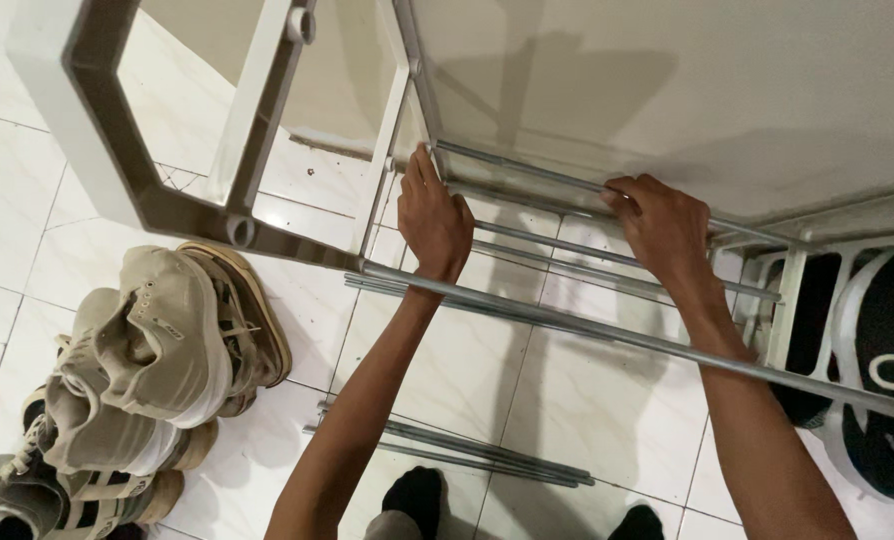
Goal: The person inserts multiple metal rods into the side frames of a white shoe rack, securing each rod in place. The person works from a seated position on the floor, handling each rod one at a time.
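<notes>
A white shoe-rack frame (87, 140) with grey metal rods stands against the wall. My left hand (432, 215) reaches over the front rod (557, 318), its fingers extended toward the back rod (527, 170) near the frame's white upright (387, 150). My right hand (662, 220) is curled around that same back rod further right. Two middle rods (557, 250) run between my hands. Both forearms pass above the front rod.
Several beige sneakers (157, 350) lie piled on the tiled floor at the left. Loose metal rods (467, 450) lie on the floor by my black-socked feet (417, 495). Black-and-white shoes (882, 370) sit in the rack at the right.
</notes>
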